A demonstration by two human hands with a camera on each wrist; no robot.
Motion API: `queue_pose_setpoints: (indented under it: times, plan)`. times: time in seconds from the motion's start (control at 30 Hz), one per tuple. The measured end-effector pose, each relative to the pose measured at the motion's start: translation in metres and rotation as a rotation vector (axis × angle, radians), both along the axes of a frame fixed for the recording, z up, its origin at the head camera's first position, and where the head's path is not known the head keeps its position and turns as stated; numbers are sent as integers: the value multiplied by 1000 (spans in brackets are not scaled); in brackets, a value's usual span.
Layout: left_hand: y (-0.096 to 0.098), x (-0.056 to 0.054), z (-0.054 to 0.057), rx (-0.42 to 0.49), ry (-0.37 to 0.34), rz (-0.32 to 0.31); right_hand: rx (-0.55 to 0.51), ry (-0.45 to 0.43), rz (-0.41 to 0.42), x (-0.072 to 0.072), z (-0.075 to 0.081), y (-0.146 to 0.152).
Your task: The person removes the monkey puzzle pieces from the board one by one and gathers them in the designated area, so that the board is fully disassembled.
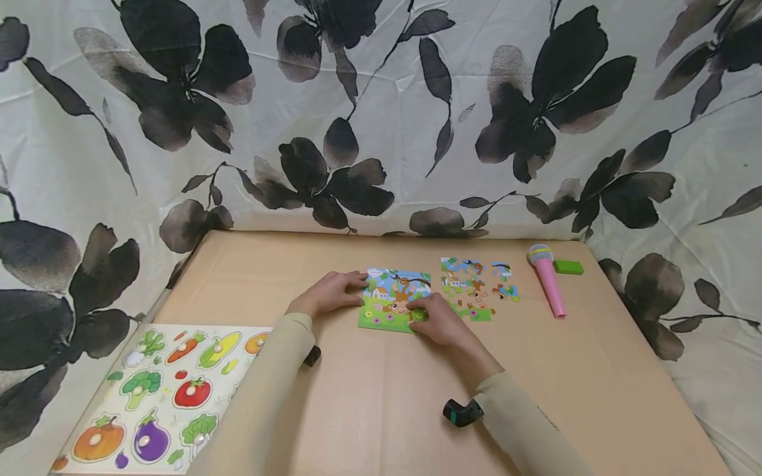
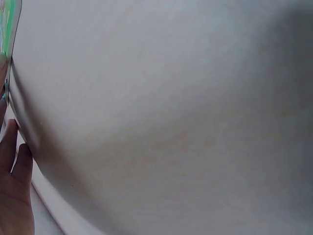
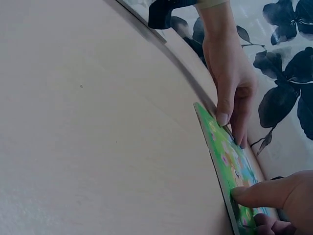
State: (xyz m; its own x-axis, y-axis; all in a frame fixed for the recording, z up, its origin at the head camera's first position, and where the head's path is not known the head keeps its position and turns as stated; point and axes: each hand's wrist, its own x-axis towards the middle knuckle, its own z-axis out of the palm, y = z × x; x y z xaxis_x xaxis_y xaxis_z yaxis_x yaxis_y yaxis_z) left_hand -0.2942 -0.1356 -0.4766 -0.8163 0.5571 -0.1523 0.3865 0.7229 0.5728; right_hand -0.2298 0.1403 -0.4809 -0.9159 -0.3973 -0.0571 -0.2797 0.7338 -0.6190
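A small jigsaw puzzle with a monkey, a house and flowers on green lies at the table's middle. My left hand rests along its left edge, with the thumb and extended fingertips touching it. On the lower right corner is my right hand, its thumb and fingers bent and pinching there. In the right wrist view, a thumb presses on the picture near the edge; whether a loose piece lies beneath is hidden. Beside it are puzzle pieces with a similar picture, partly covered by the right hand.
A pink toy microphone and a green block lie at the right. At the front left is a vegetable peg board, partly behind the left sleeve. Flowered cloth hangs around the tan table.
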Motion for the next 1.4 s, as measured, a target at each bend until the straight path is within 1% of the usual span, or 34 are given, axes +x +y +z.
queue_pose_setpoints:
  times: [0.1,0.23,0.37,0.53,0.7,0.97,1.23,1.4]
  plan:
    - [0,0,1,-2,3,-1,7,-31,-16,0,2,1]
    - [1,0,1,-8,4,-1,-11,-73,-24,0,3,2]
    - [1,0,1,-10,8,-8,-34,-85,-29,0,1,2]
    - [0,-1,0,2,17,-20,-61,-46,-45,0,-4,1]
    - [-2,-1,0,6,19,-18,-87,-1,-61,0,-9,0]
    - [-2,0,-1,1,21,-16,-119,13,-89,-1,-14,0]
    - [-1,-1,-1,8,37,-32,-164,19,-127,-1,-16,-2]
    - [-1,0,-1,11,37,-33,-176,29,-128,-1,-15,-1]
